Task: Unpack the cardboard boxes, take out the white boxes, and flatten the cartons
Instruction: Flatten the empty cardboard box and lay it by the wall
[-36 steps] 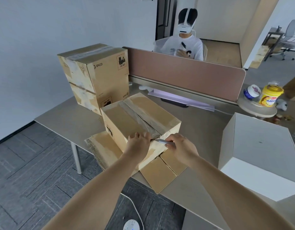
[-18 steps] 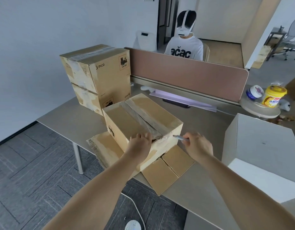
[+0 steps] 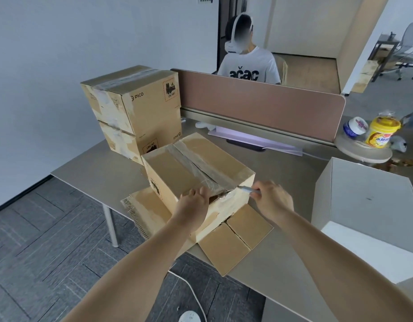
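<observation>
Our left hand (image 3: 193,201) presses flat, fingers open, on the taped cardboard box (image 3: 196,173) at the counter (image 3: 282,259) edge. Our right hand (image 3: 274,201) is closed around a blade (image 3: 243,188) touching the box's near top edge.

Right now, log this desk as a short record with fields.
carton in work: taped carton, on a flattened carton
left hand: pressing the carton's near top edge
right hand: grip shut on a cutter, tip at the tape's near end
waiting: two stacked cartons, sealed
unpacked: white box, far right
</observation>
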A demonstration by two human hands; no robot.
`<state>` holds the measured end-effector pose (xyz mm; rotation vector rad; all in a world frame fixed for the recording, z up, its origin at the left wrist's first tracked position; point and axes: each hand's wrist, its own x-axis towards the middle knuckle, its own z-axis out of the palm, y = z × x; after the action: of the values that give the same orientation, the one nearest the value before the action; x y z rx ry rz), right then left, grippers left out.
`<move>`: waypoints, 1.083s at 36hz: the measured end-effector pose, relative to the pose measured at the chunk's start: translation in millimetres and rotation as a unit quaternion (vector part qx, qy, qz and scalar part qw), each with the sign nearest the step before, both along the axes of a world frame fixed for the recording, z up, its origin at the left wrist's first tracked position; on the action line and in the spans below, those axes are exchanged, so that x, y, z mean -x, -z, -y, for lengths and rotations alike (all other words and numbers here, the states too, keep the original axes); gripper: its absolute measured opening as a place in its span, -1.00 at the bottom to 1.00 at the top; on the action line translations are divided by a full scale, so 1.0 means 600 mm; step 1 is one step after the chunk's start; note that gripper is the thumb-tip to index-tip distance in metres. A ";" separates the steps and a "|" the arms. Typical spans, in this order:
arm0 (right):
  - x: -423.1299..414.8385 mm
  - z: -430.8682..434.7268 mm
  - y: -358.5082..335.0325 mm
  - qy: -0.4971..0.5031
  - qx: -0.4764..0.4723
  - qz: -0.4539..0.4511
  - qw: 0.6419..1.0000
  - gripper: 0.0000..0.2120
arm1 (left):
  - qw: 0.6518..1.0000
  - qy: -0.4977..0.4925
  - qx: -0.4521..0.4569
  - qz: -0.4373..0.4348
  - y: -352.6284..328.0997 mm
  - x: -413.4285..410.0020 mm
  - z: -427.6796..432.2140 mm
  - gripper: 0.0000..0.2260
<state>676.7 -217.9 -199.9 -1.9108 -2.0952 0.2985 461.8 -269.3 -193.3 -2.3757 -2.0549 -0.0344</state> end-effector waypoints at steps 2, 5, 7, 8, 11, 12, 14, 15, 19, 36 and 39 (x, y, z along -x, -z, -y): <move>-0.017 -0.007 -0.005 0.016 0.003 0.010 1.000 -0.86 | 1.000 -0.005 0.010 -0.004 0.000 -0.001 0.000 -0.69; -0.023 -0.006 -0.011 0.004 0.002 0.007 1.000 -0.85 | 1.000 -0.009 0.014 -0.001 -0.001 -0.004 -0.001 -0.73; -0.014 0.001 -0.010 -0.014 0.002 -0.001 1.000 -0.85 | 1.000 -0.014 0.014 0.001 0.002 -0.006 -0.004 -0.73; -0.009 0.005 -0.007 -0.020 0.003 -0.003 1.000 -0.85 | 1.000 -0.016 0.014 -0.001 0.003 -0.008 -0.005 -0.71; 0.000 0.011 0.000 0.005 0.013 -0.027 1.000 -0.82 | 1.000 -0.020 0.017 -0.002 0.000 -0.024 -0.006 -0.68; 0.001 0.011 0.000 0.026 0.025 -0.043 0.998 -0.80 | 1.000 -0.018 0.020 -0.001 -0.001 -0.031 -0.007 -0.69; 0.002 0.009 -0.001 0.066 0.052 -0.084 0.993 -0.77 | 1.000 0.001 0.027 0.015 -0.005 -0.042 -0.008 -0.72; 0.002 0.009 -0.002 0.080 0.065 -0.111 0.988 -0.75 | 0.999 0.018 0.034 0.030 -0.005 -0.043 -0.009 -0.76; 0.000 0.006 0.001 0.122 0.112 -0.186 0.968 -0.66 | 0.990 0.069 0.072 0.104 0.002 -0.015 -0.019 -0.64; 0.138 0.009 0.024 0.267 0.108 -0.306 0.908 -0.77 | 0.984 -0.004 0.177 0.003 -0.012 0.307 -0.206 -0.04; 0.180 0.026 0.014 0.301 0.084 -0.299 0.901 -0.78 | 0.983 0.030 0.181 0.014 0.001 0.340 -0.227 -0.11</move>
<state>569.0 -233.5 -208.4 -2.0941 -1.0594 0.8119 257.9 -133.1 -194.0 -2.6480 -2.1619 0.3392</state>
